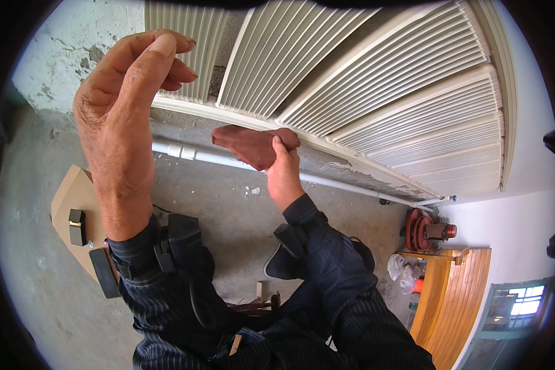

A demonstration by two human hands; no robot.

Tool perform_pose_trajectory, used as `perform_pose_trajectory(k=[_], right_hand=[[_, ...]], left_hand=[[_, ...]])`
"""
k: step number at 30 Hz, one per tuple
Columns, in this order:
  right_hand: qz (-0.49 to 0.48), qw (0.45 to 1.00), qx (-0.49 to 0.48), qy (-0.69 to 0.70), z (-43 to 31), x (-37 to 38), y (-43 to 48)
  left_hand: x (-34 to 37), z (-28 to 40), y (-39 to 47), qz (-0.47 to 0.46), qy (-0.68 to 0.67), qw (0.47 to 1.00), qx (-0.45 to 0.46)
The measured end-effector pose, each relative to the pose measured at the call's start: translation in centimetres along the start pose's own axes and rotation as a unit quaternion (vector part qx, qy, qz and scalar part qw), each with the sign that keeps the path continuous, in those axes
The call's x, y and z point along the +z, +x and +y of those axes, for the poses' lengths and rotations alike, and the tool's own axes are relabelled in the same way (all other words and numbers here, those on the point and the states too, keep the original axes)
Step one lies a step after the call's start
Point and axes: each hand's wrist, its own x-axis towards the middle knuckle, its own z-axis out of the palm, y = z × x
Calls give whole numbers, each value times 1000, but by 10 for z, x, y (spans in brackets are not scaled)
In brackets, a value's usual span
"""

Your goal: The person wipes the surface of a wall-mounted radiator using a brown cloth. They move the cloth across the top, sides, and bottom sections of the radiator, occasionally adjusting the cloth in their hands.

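My right hand (284, 172) grips a folded brownish-red cloth (252, 144), thumb on top. The cloth lies over or just in front of the lower rail (254, 121) of a white frame; whether it touches the rail is hard to tell. Above that rail stand several white ribbed panels (384, 69) with dark gaps between some of them. Raised close to the camera at upper left is my left hand (129, 88). Its fingers are loosely curled, with nothing visible in them, in front of the leftmost panel (185, 55). Dark pinstriped sleeves with black straps cover both forearms.
A white pipe (226, 159) runs low along the wall. On the concrete floor at left, a cardboard piece (71, 185) bears black objects (77, 226). At right are a red wheeled machine (421, 230), a slatted wooden bench (462, 296) and plastic bags (402, 273).
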Motion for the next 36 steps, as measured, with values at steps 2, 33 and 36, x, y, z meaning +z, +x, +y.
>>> perform_pose_trajectory(k=[2,33,36], right_hand=[[-36,999,-19,-11,-7,-12,0],[-299,858,-36,-415,-187,14,-71],[-299,817,-108,-482,-239,38,-97]], left_hand=[[-2,1,0,-3,2,1000,-5],[-10,-3,1,-6,1,1000,24],[0,0,-2,-6,13,1000,17]])
